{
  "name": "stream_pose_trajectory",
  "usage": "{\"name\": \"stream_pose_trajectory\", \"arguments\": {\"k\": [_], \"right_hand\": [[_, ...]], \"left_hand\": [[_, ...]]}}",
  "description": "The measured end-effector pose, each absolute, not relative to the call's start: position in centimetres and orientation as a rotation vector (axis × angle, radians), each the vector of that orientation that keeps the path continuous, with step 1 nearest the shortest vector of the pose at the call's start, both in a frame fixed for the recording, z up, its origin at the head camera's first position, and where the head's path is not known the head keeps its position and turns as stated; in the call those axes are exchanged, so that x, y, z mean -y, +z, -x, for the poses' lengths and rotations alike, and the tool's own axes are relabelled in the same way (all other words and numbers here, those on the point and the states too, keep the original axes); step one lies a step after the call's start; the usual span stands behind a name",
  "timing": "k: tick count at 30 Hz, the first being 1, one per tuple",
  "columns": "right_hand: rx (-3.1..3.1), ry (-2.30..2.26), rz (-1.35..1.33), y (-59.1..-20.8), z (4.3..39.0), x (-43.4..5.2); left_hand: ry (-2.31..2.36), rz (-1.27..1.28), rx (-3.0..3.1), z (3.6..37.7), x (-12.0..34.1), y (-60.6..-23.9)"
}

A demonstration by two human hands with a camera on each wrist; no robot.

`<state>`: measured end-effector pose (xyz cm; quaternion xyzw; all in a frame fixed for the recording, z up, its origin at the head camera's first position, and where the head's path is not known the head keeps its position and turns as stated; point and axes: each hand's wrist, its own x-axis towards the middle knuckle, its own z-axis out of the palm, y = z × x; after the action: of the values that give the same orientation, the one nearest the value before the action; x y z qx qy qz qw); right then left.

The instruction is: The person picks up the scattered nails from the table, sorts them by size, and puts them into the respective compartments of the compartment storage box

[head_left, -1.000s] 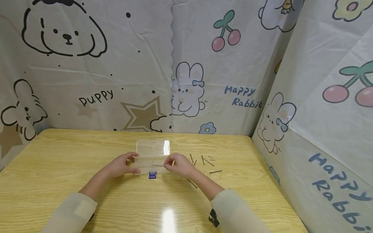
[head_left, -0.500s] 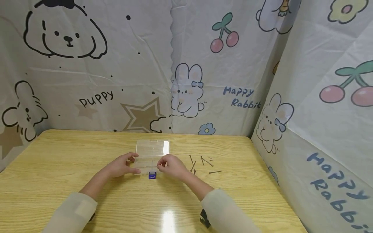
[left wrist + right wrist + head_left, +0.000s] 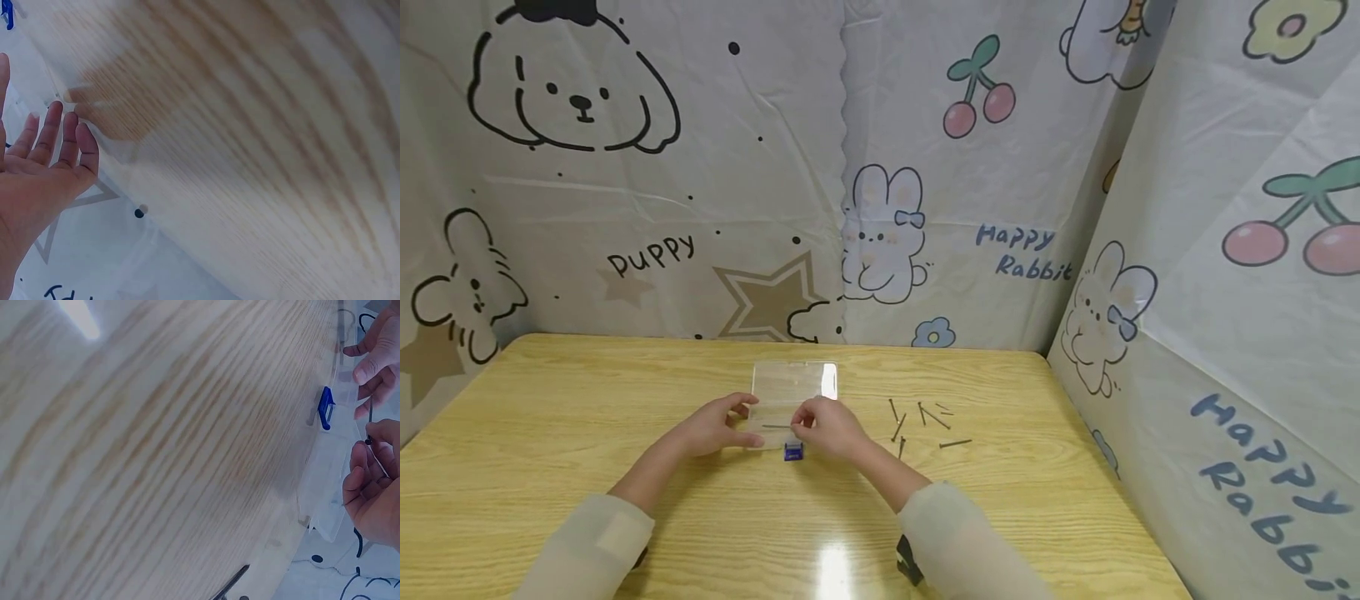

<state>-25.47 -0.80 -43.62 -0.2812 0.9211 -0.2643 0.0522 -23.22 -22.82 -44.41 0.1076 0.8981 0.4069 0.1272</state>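
A clear plastic case (image 3: 793, 382) lies on the table with its lid raised at the back and a blue latch (image 3: 793, 451) at the front. My left hand (image 3: 715, 427) is at the case's left side, thumb by the front corner and fingers spread along the edge; the left wrist view shows those fingers (image 3: 69, 140) loosely bent. Over the case, my right hand (image 3: 827, 427) pinches a thin nail (image 3: 777, 427) between thumb and fingertips. The nail lies nearly level, pointing left; its dark head (image 3: 369, 441) shows at the fingertips in the right wrist view.
Several loose nails (image 3: 955, 443) are scattered on the wooden table (image 3: 715, 533) right of the case. Behind the table hangs a printed cloth (image 3: 760, 192), and another cloth side (image 3: 1247, 350) closes off the right.
My right hand has moved left over the case, carrying the nail toward my left hand. My left hand has stayed at the case's left side.
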Motion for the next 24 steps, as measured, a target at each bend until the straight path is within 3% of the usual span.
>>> {"name": "stream_pose_trajectory", "arguments": {"k": [24], "right_hand": [[-2.791, -0.832, 0.821, -44.2, 25.5, 2.4]], "left_hand": [[1.183, -0.322, -2.613, 23.3, 22.9, -44.4]]}}
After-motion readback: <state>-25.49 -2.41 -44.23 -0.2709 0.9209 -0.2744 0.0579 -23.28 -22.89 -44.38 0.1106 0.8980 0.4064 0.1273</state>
